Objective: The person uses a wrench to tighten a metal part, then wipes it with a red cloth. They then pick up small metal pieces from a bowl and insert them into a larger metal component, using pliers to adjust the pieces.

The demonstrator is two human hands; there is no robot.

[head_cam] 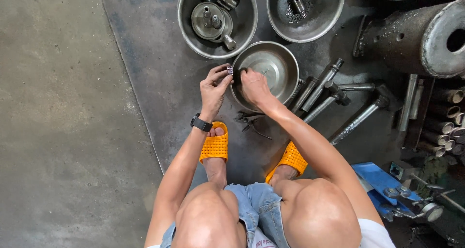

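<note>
I squat over a dark metal floor plate (pixel 150 74) in orange slippers. My left hand (pixel 214 87), with a black watch on the wrist, pinches a small round metal bearing (pixel 230 70) between its fingertips. My right hand (pixel 254 85) is right beside it, fingers curled at the near rim of a metal bowl (pixel 271 66). I cannot tell whether the right hand also grips the bearing or something small of its own. The bowl's inside looks bare.
Two more metal bowls stand behind: one (pixel 217 20) with round metal parts, one (pixel 306 11) with small pieces. Pliers (pixel 252 123) lie between my feet. Several steel rods and socket tools (pixel 334 95) lie right. A heavy cylinder (pixel 426 37) and blue tool (pixel 382 182) are far right.
</note>
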